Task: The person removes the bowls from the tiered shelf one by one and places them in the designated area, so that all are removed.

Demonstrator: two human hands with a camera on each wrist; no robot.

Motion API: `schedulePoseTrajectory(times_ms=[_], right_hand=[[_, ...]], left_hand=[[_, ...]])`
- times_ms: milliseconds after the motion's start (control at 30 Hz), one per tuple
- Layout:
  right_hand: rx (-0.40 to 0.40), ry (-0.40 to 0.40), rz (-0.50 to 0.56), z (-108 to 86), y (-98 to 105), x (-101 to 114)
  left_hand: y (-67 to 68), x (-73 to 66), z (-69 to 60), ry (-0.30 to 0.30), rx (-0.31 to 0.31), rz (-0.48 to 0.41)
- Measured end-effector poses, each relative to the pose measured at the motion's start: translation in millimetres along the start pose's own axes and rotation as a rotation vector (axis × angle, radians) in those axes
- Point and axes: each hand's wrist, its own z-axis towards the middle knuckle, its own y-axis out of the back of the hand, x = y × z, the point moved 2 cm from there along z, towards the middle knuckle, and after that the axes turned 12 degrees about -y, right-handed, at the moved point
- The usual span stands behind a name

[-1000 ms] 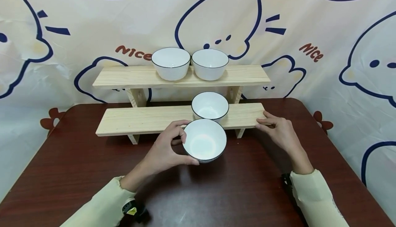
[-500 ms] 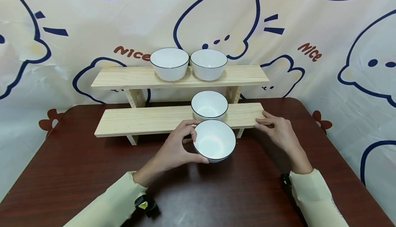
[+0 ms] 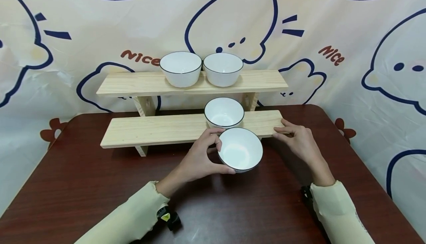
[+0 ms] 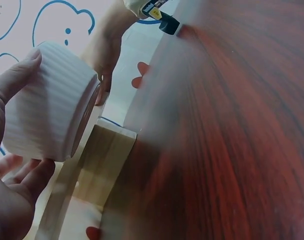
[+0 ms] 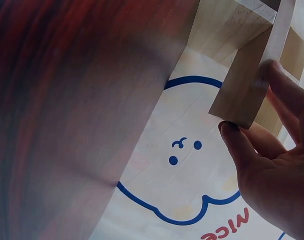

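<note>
My left hand [image 3: 203, 157] grips a white bowl [image 3: 241, 149] with a dark rim by its left side. The bowl is raised in front of the lower shelf board. In the left wrist view, thumb and fingers hold opposite sides of the ribbed bowl [image 4: 46, 105]. My right hand [image 3: 297, 140] pinches the right end of the wooden shelf [image 3: 156, 128]; in the right wrist view its fingers touch the board's end [image 5: 244, 95]. Just behind the held bowl, another white bowl [image 3: 223, 111] stands on the lower board.
Two more white bowls, a left one [image 3: 181, 68] and a right one [image 3: 223, 68], stand side by side on the upper board [image 3: 133, 83]. The shelf stands on a dark red-brown table [image 3: 83, 185]. Behind it hangs a cartoon-printed cloth [image 3: 110, 22].
My left hand has carried the bowl to the right along the front of the lower board. The right hand keeps its place at the shelf's end. The view has shifted slightly.
</note>
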Motion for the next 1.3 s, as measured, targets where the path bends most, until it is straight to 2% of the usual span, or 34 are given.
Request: schedulePoseTrajectory(times_ms=[500,567,800,1033,1300], right_hand=[[-0.007,0.016,0.003,-2.2,0,-1],[-0.004,0.015,0.005,-2.2,0,0],[-0.010,0.027,0.012,-2.1,-1,-1],[-0.053,0.053,0.025,-1.8,-4,-4],[-0.055,0.023,0.042,-1.1,-2,-5]], left_hand=[[-17.4,10.3,2.7,0.028,0.069,-0.025],[-20.1,10.2,4.0,0.042,0.083,-0.015],[-29.5,11.1,7.5,0.066,0.137,0.133],[-39.3,14.8,10.9,0.098,0.178,0.147],[-44.9,18.4,15.4,0.116,0.203,0.161]])
